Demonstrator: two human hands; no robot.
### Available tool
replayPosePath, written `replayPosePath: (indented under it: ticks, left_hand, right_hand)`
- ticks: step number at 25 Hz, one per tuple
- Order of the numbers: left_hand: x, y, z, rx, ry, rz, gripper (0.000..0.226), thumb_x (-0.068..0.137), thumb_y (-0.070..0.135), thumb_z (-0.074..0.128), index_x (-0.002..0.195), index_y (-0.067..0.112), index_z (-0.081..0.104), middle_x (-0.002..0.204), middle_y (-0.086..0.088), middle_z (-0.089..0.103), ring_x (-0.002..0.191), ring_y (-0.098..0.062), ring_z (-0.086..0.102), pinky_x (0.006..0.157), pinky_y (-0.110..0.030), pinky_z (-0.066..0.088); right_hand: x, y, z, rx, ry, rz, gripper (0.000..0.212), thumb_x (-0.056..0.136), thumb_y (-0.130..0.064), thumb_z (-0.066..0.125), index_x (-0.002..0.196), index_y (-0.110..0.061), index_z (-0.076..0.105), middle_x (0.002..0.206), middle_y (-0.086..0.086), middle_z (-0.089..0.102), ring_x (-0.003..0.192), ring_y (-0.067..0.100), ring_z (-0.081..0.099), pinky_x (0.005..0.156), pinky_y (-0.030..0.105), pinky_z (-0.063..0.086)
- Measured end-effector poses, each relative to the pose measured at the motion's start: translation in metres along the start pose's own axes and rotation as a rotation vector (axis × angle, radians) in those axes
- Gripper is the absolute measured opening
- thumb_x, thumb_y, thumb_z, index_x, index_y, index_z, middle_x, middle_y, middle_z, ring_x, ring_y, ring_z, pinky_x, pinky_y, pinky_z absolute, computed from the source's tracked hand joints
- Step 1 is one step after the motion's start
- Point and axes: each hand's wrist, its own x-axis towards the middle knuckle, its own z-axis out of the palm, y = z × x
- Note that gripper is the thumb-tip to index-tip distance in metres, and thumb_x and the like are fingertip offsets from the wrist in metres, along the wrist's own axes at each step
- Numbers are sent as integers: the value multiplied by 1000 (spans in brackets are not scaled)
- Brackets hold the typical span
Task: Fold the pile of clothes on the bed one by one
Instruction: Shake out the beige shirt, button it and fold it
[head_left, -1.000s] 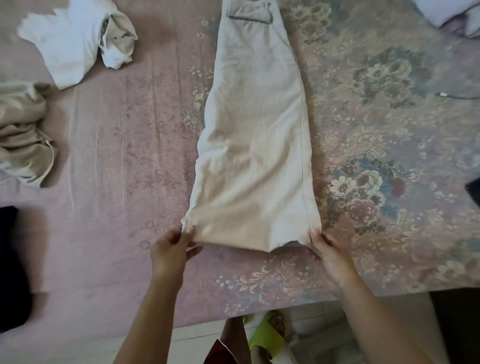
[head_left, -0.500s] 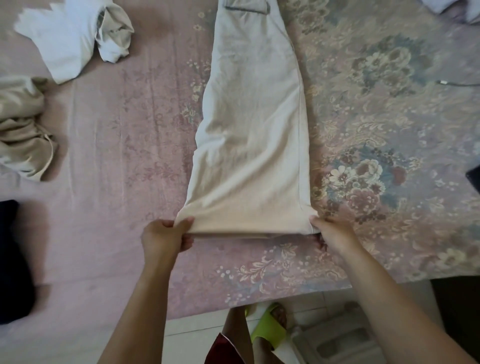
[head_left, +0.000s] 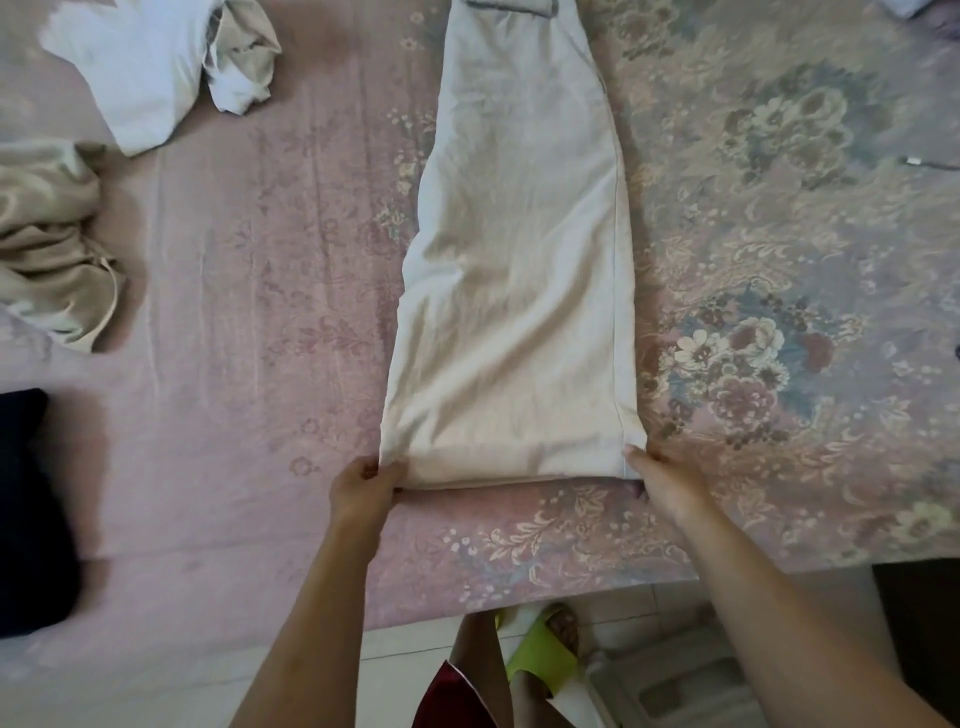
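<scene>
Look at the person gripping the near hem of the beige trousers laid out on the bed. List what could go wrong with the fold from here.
1. The left hand and right hand each pinch only a corner of the beige trousers, so the hem between them may sag and the fold could land crooked.
2. Wrinkles across the cloth could get pressed into the fold.
3. The hem lies close to the edge of the bed; a pull toward the person might drag the trousers off.

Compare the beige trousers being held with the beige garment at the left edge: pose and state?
The beige trousers lie flat and lengthwise mid-bed; the beige garment at the left edge sits crumpled in a heap. The trousers' near end is pinched by the left hand and right hand; the garment is untouched. Both are a similar beige and rest on the floral bedspread.
</scene>
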Motion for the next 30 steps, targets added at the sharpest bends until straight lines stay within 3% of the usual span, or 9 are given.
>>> replayPosePath:
  ticks: [3,6,9,12,14,17,21,26,30]
  left_hand:
    - [-13,-2,9,-66,-52,98,16,88,18,67,101,10,62,88,-1,65,80,-16,61,75,-33,53]
    - [-20,2,13,-156,-73,37,23,87,24,69,106,14,62,94,0,66,88,-18,63,77,-36,53]
    - [-19,15,1,-223,-167,-87,36,82,26,73,112,11,58,104,-4,65,96,-23,63,77,-46,53]
    - [-40,18,-9,-409,-247,-162,25,85,11,69,104,-1,59,102,-10,65,95,-26,63,75,-49,57]
    - [-58,17,-11,-454,-225,-117,16,83,1,68,95,-6,60,100,-15,67,90,-24,65,68,-33,60]
    - [-78,13,-15,-290,-148,-74,15,79,-3,71,91,-8,63,94,-19,67,79,-23,64,60,-19,57]
    - [-102,-17,-22,-357,-324,-250,11,80,-10,65,91,-9,63,101,-20,69,79,-24,68,80,-28,56]
    - [-113,-41,-30,-378,-293,-383,15,75,-17,66,87,-8,62,86,-16,66,67,-20,66,46,-19,52]
    - [-127,-67,-39,-268,-205,-464,26,69,-17,72,90,-11,58,84,-17,61,73,-24,57,41,-19,49]
  right_hand:
    - [-4,4,0,125,-49,-17,15,92,-23,61,101,-14,67,82,-1,65,70,15,58,61,31,45]
    - [-7,6,-1,194,41,-30,14,85,-27,69,91,-15,71,93,4,70,89,23,64,82,41,52]
    - [-14,-1,-9,411,112,14,11,82,-18,72,86,-8,68,89,10,69,78,23,65,69,33,54]
    - [-34,-10,-21,476,88,-11,13,83,-13,71,90,-3,67,84,9,68,71,20,63,65,31,53]
    - [-49,-15,-33,387,64,-43,17,84,-13,70,94,1,67,84,12,68,71,23,63,68,34,54]
    - [-66,-22,-57,193,33,-54,20,87,-12,67,97,6,65,87,18,67,74,32,63,71,42,53]
    - [-82,-20,-78,70,-40,-74,7,89,-4,62,84,1,60,99,30,64,79,36,61,67,43,56]
    - [-108,-2,-91,138,-129,100,5,90,1,58,95,2,59,86,17,61,70,27,57,49,29,52]
    - [-113,28,-90,-51,-138,160,15,92,-5,58,80,2,60,64,15,61,48,20,56,49,28,46]
